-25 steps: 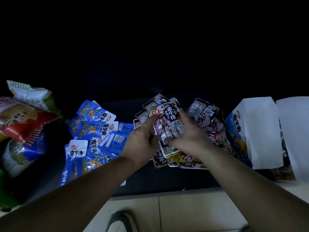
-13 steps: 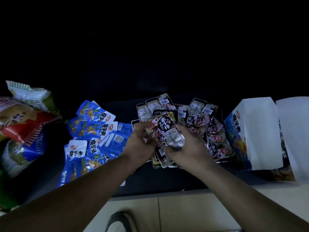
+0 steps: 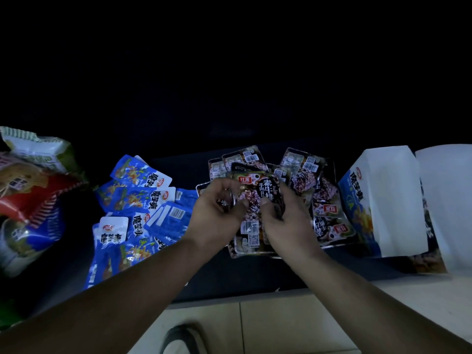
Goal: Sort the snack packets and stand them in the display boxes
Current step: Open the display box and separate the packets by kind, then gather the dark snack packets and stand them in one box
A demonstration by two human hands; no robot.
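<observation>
Since half a second earlier, the top packet (image 3: 252,187) has turned from a slant to nearly upright. It now lies square on the bundle of dark packets (image 3: 249,236) held between both hands.

Left hand (image 3: 217,210): thumb and curled fingers pinch the bundle's left edge. Right hand (image 3: 288,223): thumb on the front, fingers curled behind the right edge. The bundle sits over the middle of the desk (image 3: 229,284).

Counts:
- Bundle: cannot tell, edges overlap.
- Loose dark packets (image 3: 324,200), fanned behind and right of the hands: at least six.
- Blue packets (image 3: 138,198), heaped at left: at least eight, some covered by the left forearm.
- Display boxes: two, a blue-and-white box (image 3: 383,200) and a white box (image 3: 447,200) beside it. The white box is cut by the frame edge, and the contents of both are hidden.
- Large bags (image 3: 28,190), far left: three, cropped.

Everything beyond the desk is too dark to make out.
</observation>
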